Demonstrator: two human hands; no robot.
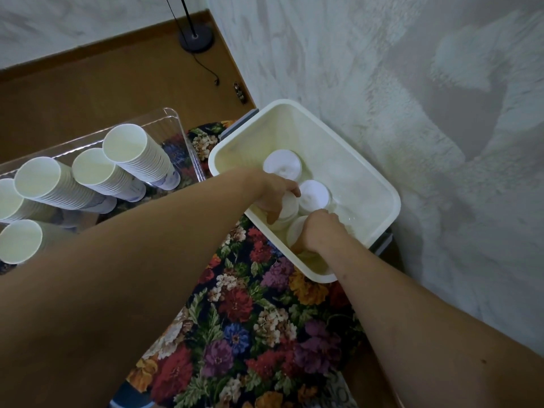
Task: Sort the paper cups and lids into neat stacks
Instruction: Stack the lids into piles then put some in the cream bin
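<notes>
A cream plastic bin [379,184] holds stacks of white lids. One lid stack [282,164] stands at the back and a second lid stack [314,193] in the middle. My left hand [272,195] reaches into the bin and grips a third lid stack [289,206] near the front wall. My right hand [319,231] curls round another lid stack [295,231] just beside it. Several tall stacks of white paper cups [132,154] stand in a clear plastic tray [176,119] on the left.
The bin and tray sit on a floral cloth [250,319]. A fluffy white rug [441,113] lies to the right. Brown floor [88,83] runs behind the tray, with a black lamp base [196,39] and its cable at the top.
</notes>
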